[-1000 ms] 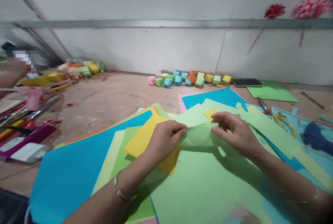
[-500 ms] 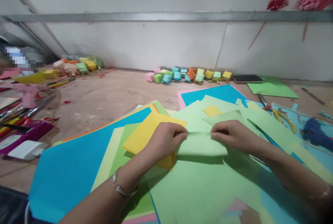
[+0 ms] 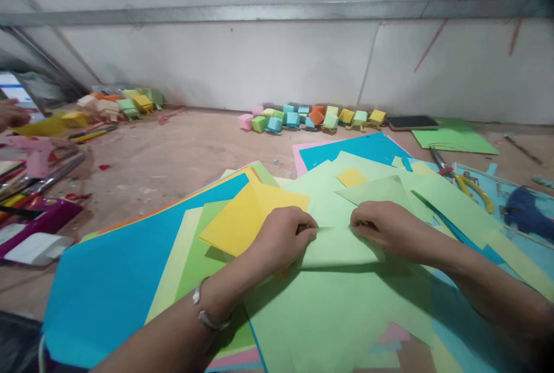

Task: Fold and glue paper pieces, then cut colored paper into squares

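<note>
Between my two hands is a small piece of light green paper, its top edge bent over where my fingers pinch it. My left hand is closed on the left end of that edge, and my right hand is closed on the right end. The piece lies low over larger light green sheets. A folded yellow paper sits just left of my left hand. Behind my right hand lies another light green piece, close to a small yellow square.
Blue sheets spread to the left. Small paper boxes in several colours line the wall. Pliers and a dark blue tool lie right. A phone rests at the back. A pink glue gun and a co-worker's hand are left.
My hands have lowered the green piece slightly, and it now lies flatter on the sheets. The view has tipped down a little. A co-worker's hand shows at the far left.
</note>
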